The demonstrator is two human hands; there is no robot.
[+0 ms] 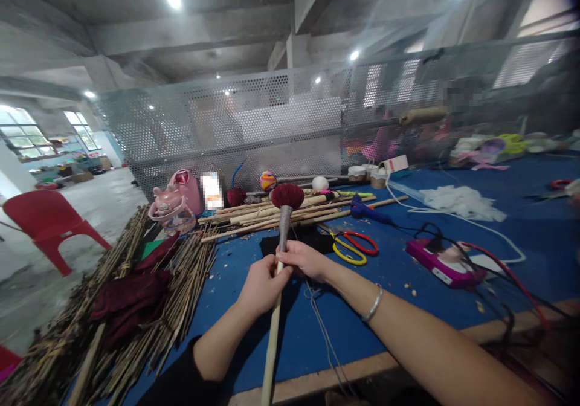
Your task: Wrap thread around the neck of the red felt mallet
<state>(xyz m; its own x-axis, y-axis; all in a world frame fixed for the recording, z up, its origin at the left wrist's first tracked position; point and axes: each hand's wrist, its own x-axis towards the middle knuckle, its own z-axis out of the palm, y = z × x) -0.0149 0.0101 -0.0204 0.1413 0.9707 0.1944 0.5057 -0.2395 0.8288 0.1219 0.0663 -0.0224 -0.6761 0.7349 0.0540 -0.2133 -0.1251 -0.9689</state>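
A pale wooden stick (272,339) stands tilted in front of me, topped by a dark red, cloth-like ball (288,196). Grey cord (285,222) is wound round the neck below the ball. My left hand (263,282) is closed round the stick just under the winding. Opposite it, my right hand (308,261) pinches at the winding's lower end, fingers together on the cord; the exact grip is partly hidden. Loose strands of the cord hang below the right hand to the table's front edge. A black cloth (321,241) lies behind the hands.
Scissors (357,248) with red and yellow handles, a blue glue gun (369,209) and a purple power strip (444,264) lie rightward on the blue table (362,345). Wooden sticks (254,225) lie behind; bundled dry stalks (181,297) and maroon cloth (131,297) are left. A perforated metal screen (254,122) stands beyond.
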